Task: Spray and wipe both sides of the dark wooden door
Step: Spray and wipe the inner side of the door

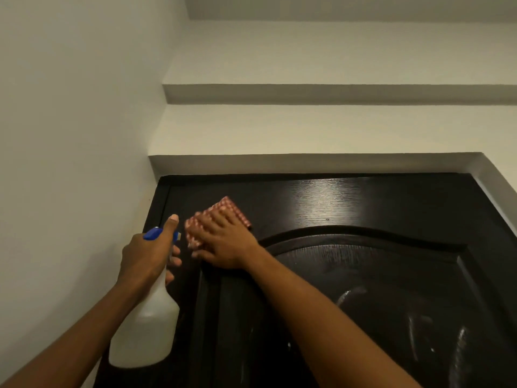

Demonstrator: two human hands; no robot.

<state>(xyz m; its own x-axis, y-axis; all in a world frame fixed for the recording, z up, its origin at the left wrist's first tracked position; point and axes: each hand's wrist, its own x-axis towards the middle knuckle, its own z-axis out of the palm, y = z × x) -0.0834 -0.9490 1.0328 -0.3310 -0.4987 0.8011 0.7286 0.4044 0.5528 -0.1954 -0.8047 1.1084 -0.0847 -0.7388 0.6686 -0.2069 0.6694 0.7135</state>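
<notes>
Wiping is the step in hand, judging from the head view, the only one there is. The right hand [223,242] lies flat, fingers spread, pressing a red-and-white checked cloth [221,217] against the dark wooden door [363,275], high on its face near the upper left corner, just above the arched moulding of the raised panel. The left hand [148,256] grips the neck of a translucent spray bottle [148,326] with a blue trigger head, thumb raised, held close beside the cloth and just off the door's left edge, nozzle toward the wood. Pale wet streaks shine on the panel lower right, so that part looks sprayed but not yet wiped dry. The next move, as I judge it, calls for carrying the cloth across the top rail and then down over those streaks with even pressure, the bottle kept clear. Whether the far side has been done cannot be told.
</notes>
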